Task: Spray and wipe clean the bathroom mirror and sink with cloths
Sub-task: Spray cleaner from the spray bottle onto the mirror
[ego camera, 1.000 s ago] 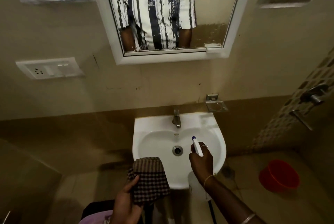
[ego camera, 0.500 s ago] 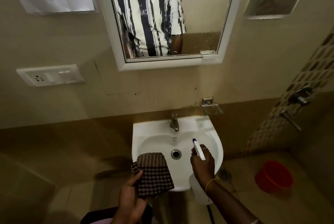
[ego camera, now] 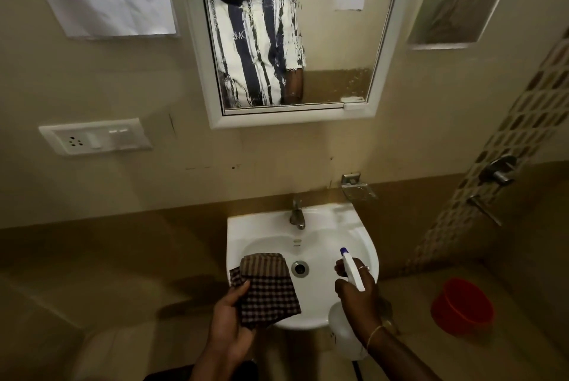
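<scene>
Left hand: my left hand (ego camera: 228, 322) holds the checked cloth (ego camera: 268, 291) over the front left of the sink (ego camera: 246, 223). The grip is closed on the near corner, with the thumb on top. The fingers are under the fabric, so I cannot see them.
Right hand: my right hand (ego camera: 358, 297) is wrapped around the neck of the spray bottle (ego camera: 352, 270), with the grip closed firmly on it. I cannot tell if a finger presses the trigger.
Why held so: the nozzle points up and away from me, so I think the spray is meant for the mirror (ego camera: 335, 42) or the back of the basin. The cloth waits close by, ready to wipe right after the spray.
Mirror: it hangs on the wall above the sink, well apart from both hands. It has a white frame, and the glass shows streaks and small spots along the left side and the lower edge.
Sink: white glazed ceramic with a rounded front. A metal tap (ego camera: 297, 216) stands at the back and a round metal drain (ego camera: 299, 268) sits in the middle.
Cloth: woven and soft-looking, with small dark and light checks and a striped band at the far edge. It is folded to a flat pad.
Bottle: white plastic with a blue tip. Its round body hangs below my hand.
Around: a red bucket (ego camera: 462, 306) stands on the floor at the right, and a metal soap holder (ego camera: 357, 188) is fixed on the wall.
</scene>
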`<action>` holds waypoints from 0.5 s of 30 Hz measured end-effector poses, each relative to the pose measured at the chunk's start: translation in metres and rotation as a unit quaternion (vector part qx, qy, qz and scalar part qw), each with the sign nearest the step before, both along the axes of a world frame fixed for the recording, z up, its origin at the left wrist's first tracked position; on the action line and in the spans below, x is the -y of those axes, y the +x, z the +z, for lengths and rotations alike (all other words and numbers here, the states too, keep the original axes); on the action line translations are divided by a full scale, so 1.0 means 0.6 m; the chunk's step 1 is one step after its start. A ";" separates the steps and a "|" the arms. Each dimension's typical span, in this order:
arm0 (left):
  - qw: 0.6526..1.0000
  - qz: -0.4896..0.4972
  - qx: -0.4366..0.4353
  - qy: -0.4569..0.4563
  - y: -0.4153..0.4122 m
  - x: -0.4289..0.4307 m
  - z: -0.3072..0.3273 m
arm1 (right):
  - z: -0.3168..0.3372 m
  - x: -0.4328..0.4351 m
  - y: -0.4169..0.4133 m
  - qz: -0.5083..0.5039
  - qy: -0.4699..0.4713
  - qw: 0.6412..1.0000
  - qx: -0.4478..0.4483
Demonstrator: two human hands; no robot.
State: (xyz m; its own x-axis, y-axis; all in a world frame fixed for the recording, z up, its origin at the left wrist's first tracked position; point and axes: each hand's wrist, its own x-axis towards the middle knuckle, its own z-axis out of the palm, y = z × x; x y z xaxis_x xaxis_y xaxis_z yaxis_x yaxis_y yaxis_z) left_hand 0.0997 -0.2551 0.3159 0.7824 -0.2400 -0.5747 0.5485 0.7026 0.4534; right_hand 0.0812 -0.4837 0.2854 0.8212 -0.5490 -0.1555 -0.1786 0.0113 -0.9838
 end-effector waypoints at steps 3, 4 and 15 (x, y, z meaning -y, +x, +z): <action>1.000 -0.008 -0.003 0.007 0.010 0.011 -0.003 | 0.012 0.014 0.005 -0.012 0.000 1.000 0.015; 1.000 -0.008 -0.005 0.010 0.013 0.015 -0.005 | 0.018 0.019 0.009 -0.017 0.000 1.000 0.022; 1.000 -0.006 -0.027 0.003 0.069 0.085 -0.013 | 0.086 0.138 0.166 -0.078 -0.010 0.992 0.097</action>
State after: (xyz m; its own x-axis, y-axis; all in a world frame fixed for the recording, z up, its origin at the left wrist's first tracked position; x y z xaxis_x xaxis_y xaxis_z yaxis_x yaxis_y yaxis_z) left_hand 0.1410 -0.3059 0.3081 0.7479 -0.2450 -0.6170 0.5802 0.6928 0.4282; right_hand 0.1807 -0.5667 0.3372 0.7388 -0.6738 0.0105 0.0171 0.0031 -0.9998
